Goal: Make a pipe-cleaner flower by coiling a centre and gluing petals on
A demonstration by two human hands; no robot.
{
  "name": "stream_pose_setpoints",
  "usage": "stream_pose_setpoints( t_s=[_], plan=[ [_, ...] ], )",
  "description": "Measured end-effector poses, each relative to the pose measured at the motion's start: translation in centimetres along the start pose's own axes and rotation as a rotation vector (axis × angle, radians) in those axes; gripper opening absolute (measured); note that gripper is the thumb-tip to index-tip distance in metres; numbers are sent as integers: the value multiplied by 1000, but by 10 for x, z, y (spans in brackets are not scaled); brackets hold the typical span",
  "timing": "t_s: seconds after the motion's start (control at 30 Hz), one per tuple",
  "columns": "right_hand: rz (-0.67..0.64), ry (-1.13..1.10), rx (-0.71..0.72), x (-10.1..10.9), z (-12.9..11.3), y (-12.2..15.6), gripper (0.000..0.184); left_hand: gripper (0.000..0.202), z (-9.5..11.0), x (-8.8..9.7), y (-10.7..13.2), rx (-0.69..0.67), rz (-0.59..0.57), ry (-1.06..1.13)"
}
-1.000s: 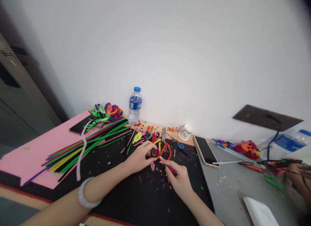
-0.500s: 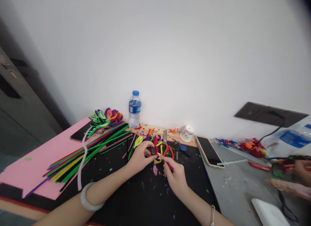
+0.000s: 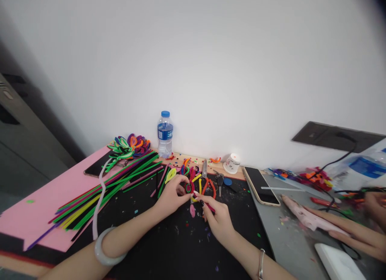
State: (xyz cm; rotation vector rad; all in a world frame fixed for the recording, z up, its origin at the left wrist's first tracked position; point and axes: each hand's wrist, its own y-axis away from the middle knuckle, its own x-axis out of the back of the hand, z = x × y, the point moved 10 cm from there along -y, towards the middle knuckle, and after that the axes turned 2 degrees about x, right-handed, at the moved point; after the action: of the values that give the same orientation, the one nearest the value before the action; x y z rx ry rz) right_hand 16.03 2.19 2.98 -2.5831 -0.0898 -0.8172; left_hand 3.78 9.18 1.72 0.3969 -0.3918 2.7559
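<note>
My left hand (image 3: pixel 172 197) is closed, its thumb and fingers pinching a coiled red pipe-cleaner piece (image 3: pixel 189 188) with green inside. Close beside it, my right hand (image 3: pixel 219 219) is pinched shut at the lower edge of that coil. A magenta strip (image 3: pixel 210 208) shows within the right hand's fingers. What the right fingertips grip is partly hidden. A small pink loop (image 3: pixel 192 210) hangs or lies just below the fingertips. Beyond my hands lie orange-handled scissors (image 3: pixel 212 188) and a yellow pipe-cleaner loop (image 3: pixel 171 175).
Pipe cleaners (image 3: pixel 99 195) lie bundled at left on pink board (image 3: pixel 60 187), near fuzzy flowers (image 3: pixel 132 145). A water bottle (image 3: pixel 165 135), paper cup (image 3: pixel 232 163), keys (image 3: pixel 220 180) and phone (image 3: pixel 261 186) stand or lie behind. At right is another person's hand (image 3: pixel 325 219).
Both my hands keep almost the same pose at the red coil. At right, the other person's hand has reached farther left over the grey table. The view has shifted slightly.
</note>
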Motion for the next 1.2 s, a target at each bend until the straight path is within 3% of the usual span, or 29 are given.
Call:
stream_pose_setpoints(
  t_s=[1.2],
  plan=[
    [-39,50,61,0,-9,-1,25,23,3,1,0,-22,-26,-66]
  ],
)
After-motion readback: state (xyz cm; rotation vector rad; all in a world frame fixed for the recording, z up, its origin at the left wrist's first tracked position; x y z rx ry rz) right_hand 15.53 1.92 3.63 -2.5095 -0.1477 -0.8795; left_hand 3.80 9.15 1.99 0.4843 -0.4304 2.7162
